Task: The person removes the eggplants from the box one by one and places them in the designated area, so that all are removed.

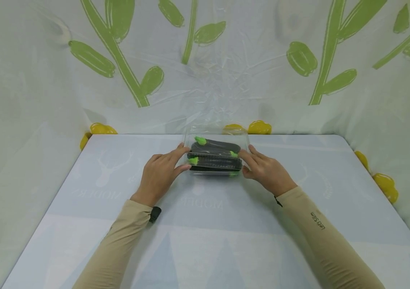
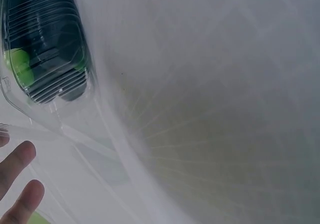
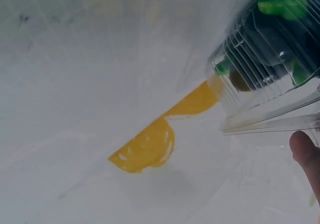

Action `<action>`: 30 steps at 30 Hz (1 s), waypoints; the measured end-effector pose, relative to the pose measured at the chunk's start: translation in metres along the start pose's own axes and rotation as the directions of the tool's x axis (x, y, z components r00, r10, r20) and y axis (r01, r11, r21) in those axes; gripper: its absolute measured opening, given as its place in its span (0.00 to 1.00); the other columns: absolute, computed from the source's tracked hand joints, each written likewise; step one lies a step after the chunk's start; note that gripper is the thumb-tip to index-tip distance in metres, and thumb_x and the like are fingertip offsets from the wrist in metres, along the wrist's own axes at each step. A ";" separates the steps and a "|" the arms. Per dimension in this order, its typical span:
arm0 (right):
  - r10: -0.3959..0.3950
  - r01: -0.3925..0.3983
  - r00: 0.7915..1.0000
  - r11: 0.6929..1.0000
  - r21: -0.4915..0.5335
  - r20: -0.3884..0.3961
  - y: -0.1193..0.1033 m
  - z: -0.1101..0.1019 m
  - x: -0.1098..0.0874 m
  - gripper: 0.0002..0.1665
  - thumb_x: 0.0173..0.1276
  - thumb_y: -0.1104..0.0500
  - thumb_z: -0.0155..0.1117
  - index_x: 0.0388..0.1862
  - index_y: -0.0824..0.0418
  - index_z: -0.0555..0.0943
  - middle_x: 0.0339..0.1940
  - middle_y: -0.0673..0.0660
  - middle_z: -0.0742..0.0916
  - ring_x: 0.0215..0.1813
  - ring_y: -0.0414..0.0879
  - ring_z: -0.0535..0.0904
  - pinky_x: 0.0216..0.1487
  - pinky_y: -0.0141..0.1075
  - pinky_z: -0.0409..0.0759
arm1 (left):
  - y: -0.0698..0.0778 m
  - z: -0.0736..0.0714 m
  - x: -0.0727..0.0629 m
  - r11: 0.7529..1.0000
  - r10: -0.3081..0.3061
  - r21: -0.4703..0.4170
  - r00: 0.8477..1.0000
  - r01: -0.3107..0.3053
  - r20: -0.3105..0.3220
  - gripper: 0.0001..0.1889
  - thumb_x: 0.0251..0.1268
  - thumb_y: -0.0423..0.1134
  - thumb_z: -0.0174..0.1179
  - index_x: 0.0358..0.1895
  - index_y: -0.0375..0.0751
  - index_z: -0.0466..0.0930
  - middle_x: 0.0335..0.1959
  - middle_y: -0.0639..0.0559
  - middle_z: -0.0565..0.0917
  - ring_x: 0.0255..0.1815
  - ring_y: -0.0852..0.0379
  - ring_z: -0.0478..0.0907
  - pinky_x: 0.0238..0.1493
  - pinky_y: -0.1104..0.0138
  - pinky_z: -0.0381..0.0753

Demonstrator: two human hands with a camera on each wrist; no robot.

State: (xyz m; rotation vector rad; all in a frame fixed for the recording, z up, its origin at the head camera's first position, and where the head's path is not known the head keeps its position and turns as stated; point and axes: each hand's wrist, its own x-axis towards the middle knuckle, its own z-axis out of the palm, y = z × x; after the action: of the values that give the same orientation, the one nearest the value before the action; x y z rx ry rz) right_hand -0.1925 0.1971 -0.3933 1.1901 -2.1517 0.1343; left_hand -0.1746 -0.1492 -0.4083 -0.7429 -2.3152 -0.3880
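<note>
Head view: the left hand (image 1: 160, 170) and right hand (image 1: 268, 171) each pinch one end of a clear box (image 1: 213, 155) at the centre of the frame, thumbs lower, fingers partly extended above. The step looks like working the box, opening or closing unclear; the next move calls for even, level pressure. Its long axis runs left to right on the tabletop (image 1: 197, 249); the uppermost eggplant's (image 1: 223, 145) green cap (image 1: 200, 140) points left.
</note>
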 end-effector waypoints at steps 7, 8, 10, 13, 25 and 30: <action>-0.004 0.004 1.000 1.000 0.021 -0.017 0.002 -0.003 -0.003 0.33 0.55 0.66 0.79 0.60 0.69 0.78 0.56 0.63 0.86 0.57 0.64 0.83 0.37 0.45 0.87 | -0.001 0.000 0.001 1.000 -0.013 -0.014 1.000 0.013 0.002 0.32 0.64 0.53 0.68 0.71 0.51 0.73 0.65 0.51 0.80 0.50 0.53 0.86 0.48 0.53 0.81; 0.004 -0.003 1.000 0.999 0.040 -0.024 0.003 -0.003 -0.003 0.34 0.56 0.64 0.80 0.61 0.69 0.78 0.57 0.62 0.86 0.58 0.64 0.83 0.40 0.46 0.87 | -0.001 0.000 0.001 1.000 -0.017 -0.018 1.000 0.017 0.002 0.33 0.64 0.53 0.68 0.71 0.51 0.73 0.66 0.51 0.80 0.49 0.53 0.86 0.49 0.53 0.81; 0.030 -0.026 0.999 0.995 0.094 -0.043 0.003 -0.005 -0.004 0.33 0.58 0.60 0.80 0.62 0.68 0.79 0.59 0.62 0.85 0.59 0.64 0.82 0.47 0.47 0.86 | -0.002 0.000 0.001 0.999 -0.022 -0.029 1.000 0.021 -0.001 0.34 0.63 0.52 0.70 0.72 0.52 0.72 0.67 0.51 0.79 0.50 0.51 0.86 0.49 0.52 0.81; 0.094 -0.078 0.993 0.979 0.190 -0.077 0.004 -0.008 -0.004 0.32 0.66 0.50 0.73 0.63 0.67 0.80 0.61 0.61 0.85 0.63 0.62 0.80 0.57 0.49 0.82 | -0.004 -0.001 0.002 0.999 -0.033 -0.041 0.999 0.033 -0.004 0.36 0.64 0.51 0.69 0.75 0.52 0.69 0.66 0.51 0.80 0.51 0.49 0.86 0.49 0.51 0.82; 0.372 -0.333 0.925 0.894 0.301 -0.081 0.013 -0.016 0.005 0.34 0.72 0.56 0.69 0.74 0.59 0.72 0.63 0.66 0.73 0.63 0.56 0.74 0.62 0.52 0.76 | -0.009 -0.015 0.034 0.985 -0.130 -0.117 0.991 0.130 0.003 0.30 0.76 0.56 0.56 0.76 0.52 0.67 0.54 0.50 0.86 0.34 0.51 0.84 0.25 0.55 0.78; 0.472 -0.398 0.874 0.833 0.385 -0.117 0.018 -0.017 0.014 0.31 0.71 0.64 0.69 0.72 0.59 0.73 0.59 0.65 0.73 0.60 0.55 0.75 0.61 0.51 0.76 | -0.013 -0.018 0.046 0.961 -0.204 -0.176 0.976 0.214 0.073 0.28 0.78 0.55 0.53 0.76 0.51 0.67 0.63 0.52 0.82 0.47 0.52 0.86 0.30 0.53 0.80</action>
State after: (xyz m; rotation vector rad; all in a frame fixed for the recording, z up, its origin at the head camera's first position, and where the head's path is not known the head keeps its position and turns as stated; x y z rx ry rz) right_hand -0.2035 0.2039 -0.3675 0.7895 -2.2305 0.8407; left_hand -0.2016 -0.1487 -0.3645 -0.6020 -2.4410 -0.6922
